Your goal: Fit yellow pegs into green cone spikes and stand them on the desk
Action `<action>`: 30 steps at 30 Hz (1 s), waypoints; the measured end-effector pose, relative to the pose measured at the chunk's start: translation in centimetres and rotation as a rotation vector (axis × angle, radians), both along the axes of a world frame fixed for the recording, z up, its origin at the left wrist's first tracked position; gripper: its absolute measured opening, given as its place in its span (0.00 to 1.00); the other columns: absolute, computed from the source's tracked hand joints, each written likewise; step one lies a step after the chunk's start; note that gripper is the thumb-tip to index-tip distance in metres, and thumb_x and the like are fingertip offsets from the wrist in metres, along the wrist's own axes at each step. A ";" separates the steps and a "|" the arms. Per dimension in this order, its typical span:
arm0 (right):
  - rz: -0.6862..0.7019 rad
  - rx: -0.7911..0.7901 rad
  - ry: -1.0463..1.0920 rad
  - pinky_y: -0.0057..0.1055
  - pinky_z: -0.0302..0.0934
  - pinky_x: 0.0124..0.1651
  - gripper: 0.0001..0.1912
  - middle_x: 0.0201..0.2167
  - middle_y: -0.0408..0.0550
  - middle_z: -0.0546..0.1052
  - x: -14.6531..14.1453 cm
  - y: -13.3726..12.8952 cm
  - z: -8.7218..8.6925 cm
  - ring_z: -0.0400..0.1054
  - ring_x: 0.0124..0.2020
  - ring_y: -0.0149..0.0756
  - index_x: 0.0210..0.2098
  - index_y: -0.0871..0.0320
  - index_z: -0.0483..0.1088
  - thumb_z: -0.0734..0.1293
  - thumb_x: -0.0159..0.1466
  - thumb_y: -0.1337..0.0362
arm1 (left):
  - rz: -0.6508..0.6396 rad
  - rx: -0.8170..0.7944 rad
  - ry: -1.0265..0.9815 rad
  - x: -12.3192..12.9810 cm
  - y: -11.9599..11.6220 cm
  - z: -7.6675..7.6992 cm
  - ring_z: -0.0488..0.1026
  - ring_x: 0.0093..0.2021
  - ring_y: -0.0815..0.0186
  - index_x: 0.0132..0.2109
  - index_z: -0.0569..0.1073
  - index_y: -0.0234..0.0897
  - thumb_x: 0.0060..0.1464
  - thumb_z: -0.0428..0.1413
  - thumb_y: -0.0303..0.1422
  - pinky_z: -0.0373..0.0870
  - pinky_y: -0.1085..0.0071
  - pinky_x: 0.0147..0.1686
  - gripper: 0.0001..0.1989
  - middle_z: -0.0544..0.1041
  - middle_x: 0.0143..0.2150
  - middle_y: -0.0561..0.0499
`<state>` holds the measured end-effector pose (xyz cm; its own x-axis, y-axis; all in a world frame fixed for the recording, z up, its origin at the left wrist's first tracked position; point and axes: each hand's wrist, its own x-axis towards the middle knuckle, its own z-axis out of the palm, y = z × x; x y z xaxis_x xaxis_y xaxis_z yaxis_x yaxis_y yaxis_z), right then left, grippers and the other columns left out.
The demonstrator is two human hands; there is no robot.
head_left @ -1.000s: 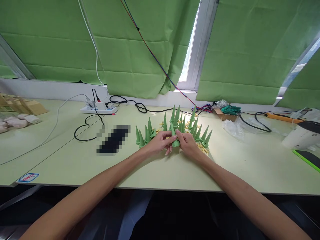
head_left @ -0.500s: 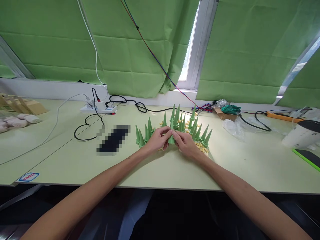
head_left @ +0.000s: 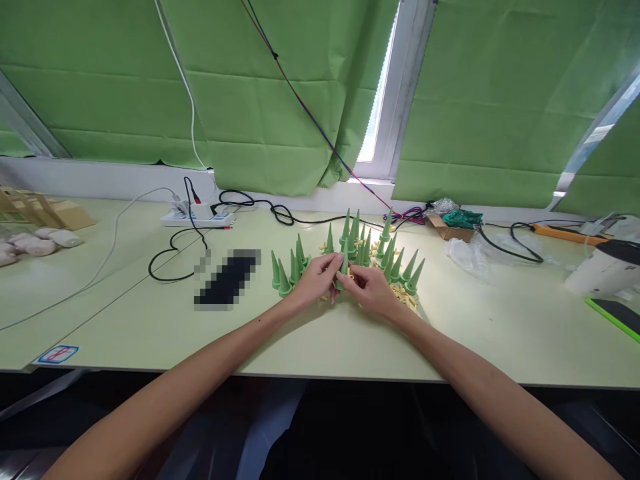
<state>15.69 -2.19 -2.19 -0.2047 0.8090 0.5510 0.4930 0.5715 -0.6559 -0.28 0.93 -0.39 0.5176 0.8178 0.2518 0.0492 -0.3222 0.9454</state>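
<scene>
Your left hand (head_left: 314, 279) pinches the cone (head_left: 345, 262) upright, probably for steadiness, between the worktop's (head_left: 350, 347) front and back edges, while your right hand's (head_left: 376, 289) fingers touch it, if pinching I cannot tell.

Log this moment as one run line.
left hand: on green plastic cone | right hand: at same cone | nearby: standing green cones, small yellow pieces
</scene>
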 end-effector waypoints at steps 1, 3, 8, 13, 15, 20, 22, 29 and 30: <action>-0.001 0.004 0.003 0.29 0.42 0.26 0.23 0.17 0.36 0.52 0.0 0.0 0.0 0.45 0.21 0.26 0.20 0.56 0.49 0.62 0.65 0.54 | -0.002 0.003 -0.002 0.0 0.0 0.0 0.68 0.20 0.72 0.35 0.70 0.34 0.62 0.49 0.52 0.68 0.76 0.16 0.23 0.68 0.27 0.53; -0.005 0.011 0.005 0.29 0.42 0.26 0.23 0.17 0.36 0.53 -0.1 -0.1 0.0 0.45 0.21 0.26 0.20 0.56 0.49 0.62 0.65 0.55 | -0.008 0.009 -0.008 0.1 0.0 0.0 0.68 0.21 0.72 0.34 0.70 0.34 0.62 0.49 0.52 0.69 0.75 0.16 0.23 0.69 0.26 0.53; -0.009 0.039 -0.007 0.29 0.42 0.25 0.23 0.15 0.36 0.54 -0.2 0.0 -0.3 0.45 0.20 0.25 0.19 0.56 0.50 0.63 0.64 0.55 | -0.028 -0.013 -0.016 0.1 0.0 -0.1 0.67 0.20 0.71 0.33 0.69 0.35 0.61 0.49 0.52 0.70 0.75 0.17 0.24 0.68 0.24 0.54; -0.018 0.072 -0.049 0.28 0.43 0.25 0.22 0.15 0.35 0.54 0.0 0.2 -0.7 0.44 0.19 0.25 0.19 0.56 0.50 0.64 0.63 0.58 | -0.035 -0.010 0.007 0.1 -0.1 -0.2 0.66 0.19 0.72 0.32 0.68 0.35 0.62 0.49 0.52 0.69 0.75 0.16 0.24 0.64 0.22 0.56; -0.016 0.074 -0.059 0.28 0.43 0.26 0.22 0.14 0.35 0.54 0.0 0.2 -0.8 0.44 0.19 0.25 0.19 0.55 0.49 0.63 0.63 0.59 | -0.027 0.001 0.025 0.1 -0.2 0.0 0.66 0.18 0.73 0.32 0.68 0.35 0.61 0.49 0.52 0.68 0.75 0.16 0.23 0.63 0.22 0.57; 0.014 0.090 -0.070 0.28 0.43 0.25 0.20 0.14 0.35 0.53 0.0 0.1 -0.8 0.45 0.19 0.24 0.19 0.56 0.49 0.63 0.62 0.62 | -0.021 0.051 0.065 0.1 -0.6 0.4 0.66 0.18 0.74 0.29 0.65 0.35 0.62 0.50 0.50 0.66 0.77 0.16 0.23 0.63 0.23 0.56; 0.019 0.104 -0.073 0.27 0.43 0.25 0.20 0.15 0.34 0.52 0.0 0.2 -0.9 0.45 0.19 0.24 0.19 0.56 0.48 0.63 0.62 0.63 | -0.025 0.069 0.070 0.1 -0.6 0.4 0.66 0.19 0.74 0.29 0.65 0.35 0.62 0.50 0.50 0.66 0.78 0.16 0.22 0.63 0.23 0.56; 0.035 0.118 -0.093 0.27 0.43 0.26 0.19 0.15 0.34 0.52 0.1 0.3 -1.1 0.44 0.19 0.24 0.19 0.56 0.47 0.62 0.61 0.66 | -0.036 0.091 0.071 0.1 -0.5 0.1 0.66 0.20 0.73 0.29 0.63 0.36 0.62 0.50 0.49 0.67 0.77 0.17 0.22 0.62 0.24 0.57; 0.038 0.113 -0.097 0.27 0.44 0.26 0.19 0.15 0.34 0.52 0.1 0.3 -1.2 0.44 0.19 0.24 0.20 0.56 0.47 0.62 0.61 0.66 | -0.035 0.094 0.074 0.1 -0.5 0.0 0.66 0.20 0.73 0.29 0.63 0.36 0.62 0.50 0.49 0.67 0.77 0.17 0.22 0.62 0.24 0.57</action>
<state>15.84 -1.89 -3.34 -0.2901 0.7335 0.6146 0.5276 0.6584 -0.5368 -0.14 0.46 -0.35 0.5657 0.7730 0.2872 0.1042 -0.4125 0.9050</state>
